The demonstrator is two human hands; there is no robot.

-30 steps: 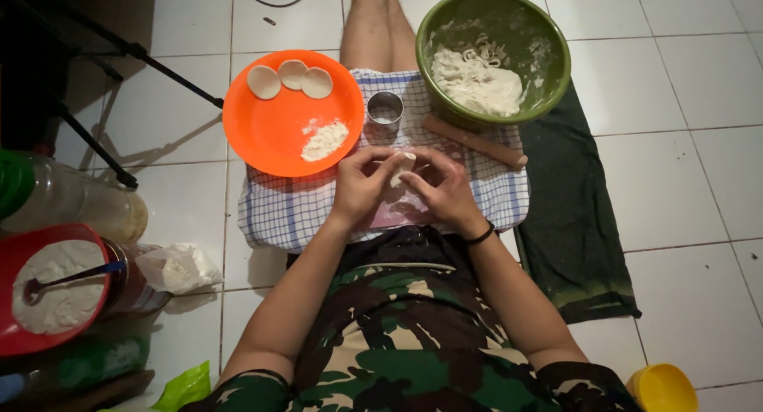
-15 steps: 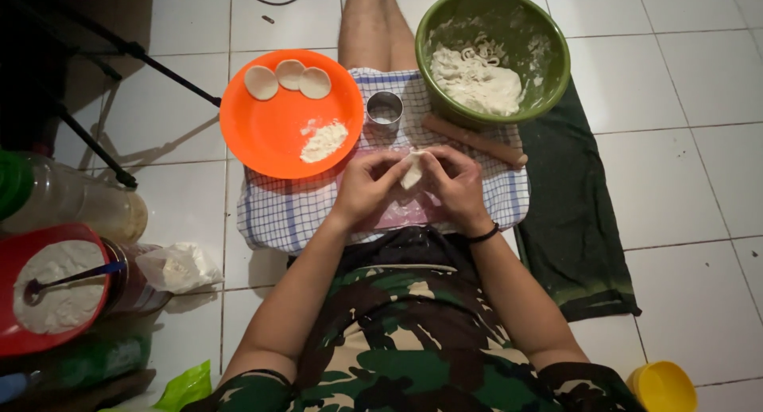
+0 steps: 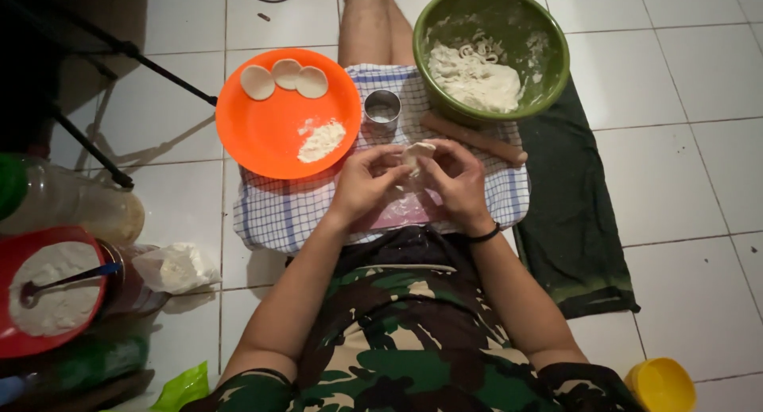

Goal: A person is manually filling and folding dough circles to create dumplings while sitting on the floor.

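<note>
Both the left hand (image 3: 364, 183) and the right hand (image 3: 459, 178) pinch a small piece of pale dough (image 3: 416, 154) held between their fingertips, with a metal cutter ring (image 3: 382, 108) just beyond them and an orange plate (image 3: 270, 138) to their left.

Orange plate (image 3: 270, 134), metal cup (image 3: 382, 108), rolling pin (image 3: 473, 138) crowd the checked cloth (image 3: 274, 213)

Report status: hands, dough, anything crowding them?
Left hand and right hand both pinch the dough piece. Metal cutter ring and rolling pin sit just beyond, apart.
</note>
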